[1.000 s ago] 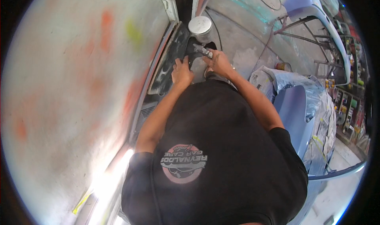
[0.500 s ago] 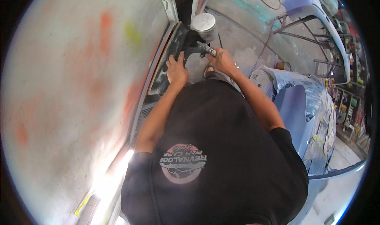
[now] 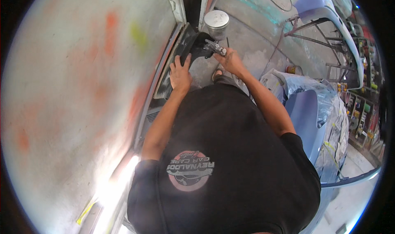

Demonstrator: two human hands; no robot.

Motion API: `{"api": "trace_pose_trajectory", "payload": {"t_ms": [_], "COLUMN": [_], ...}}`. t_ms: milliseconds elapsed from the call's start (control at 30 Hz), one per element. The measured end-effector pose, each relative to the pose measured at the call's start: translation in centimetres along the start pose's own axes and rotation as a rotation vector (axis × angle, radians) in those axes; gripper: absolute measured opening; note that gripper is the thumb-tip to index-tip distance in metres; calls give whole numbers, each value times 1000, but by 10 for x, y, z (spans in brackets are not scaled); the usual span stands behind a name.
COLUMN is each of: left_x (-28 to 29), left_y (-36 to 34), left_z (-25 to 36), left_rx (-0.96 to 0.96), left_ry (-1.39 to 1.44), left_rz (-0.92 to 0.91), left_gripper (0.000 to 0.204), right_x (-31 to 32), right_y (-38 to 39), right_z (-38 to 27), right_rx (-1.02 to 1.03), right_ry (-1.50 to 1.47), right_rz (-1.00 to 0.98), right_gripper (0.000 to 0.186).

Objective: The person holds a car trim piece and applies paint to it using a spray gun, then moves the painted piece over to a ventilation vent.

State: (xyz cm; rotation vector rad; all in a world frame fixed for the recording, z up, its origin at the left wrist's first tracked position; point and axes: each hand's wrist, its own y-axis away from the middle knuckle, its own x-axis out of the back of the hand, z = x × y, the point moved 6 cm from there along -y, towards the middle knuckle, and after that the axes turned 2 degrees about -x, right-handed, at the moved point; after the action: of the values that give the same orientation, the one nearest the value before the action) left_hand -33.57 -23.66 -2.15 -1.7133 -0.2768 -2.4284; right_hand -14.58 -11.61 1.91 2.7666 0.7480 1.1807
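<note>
My right hand [image 3: 231, 61] is wrapped round a metal spray gun [image 3: 214, 47]. A translucent cup with a round silver lid [image 3: 217, 19] sits at the gun's far end. The gun is over a black, curved panel [image 3: 187, 45] that leans along the wall on the left. My left hand [image 3: 180, 75] rests on this panel with its fingers spread and holds nothing. The panel's lower end is partly hidden by my left hand and forearm. The gun's nozzle is too small to make out.
A pale wall [image 3: 82, 69] with orange and yellow paint marks rises close on the left. To the right stands a blue car part [image 3: 304, 114] among plastic sheeting [image 3: 335, 127]. Farther off, a lilac curved part [image 3: 314, 3] lies on a metal stand. A small can [image 3: 294, 70] is on the floor.
The spray gun and its cup have shifted slightly to the right and turned a little. My left hand has slid slightly left along the black panel.
</note>
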Motion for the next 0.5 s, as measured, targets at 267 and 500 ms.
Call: {"api": "trace_pose_trajectory", "payload": {"t_ms": [267,500], "left_x": [8,8], "left_y": [1,4], "left_z": [1,-1], "left_rx": [-31,-57], "left_ry": [-15,19], "left_rz": [31,73], "left_gripper": [72,73], "right_x": [-13,2], "right_y": [-11,-8], "right_z": [26,5], "right_rx": [-61,41], "right_ry": [74,-24], "right_rz": [-97,5], "right_gripper": [34,33]}}
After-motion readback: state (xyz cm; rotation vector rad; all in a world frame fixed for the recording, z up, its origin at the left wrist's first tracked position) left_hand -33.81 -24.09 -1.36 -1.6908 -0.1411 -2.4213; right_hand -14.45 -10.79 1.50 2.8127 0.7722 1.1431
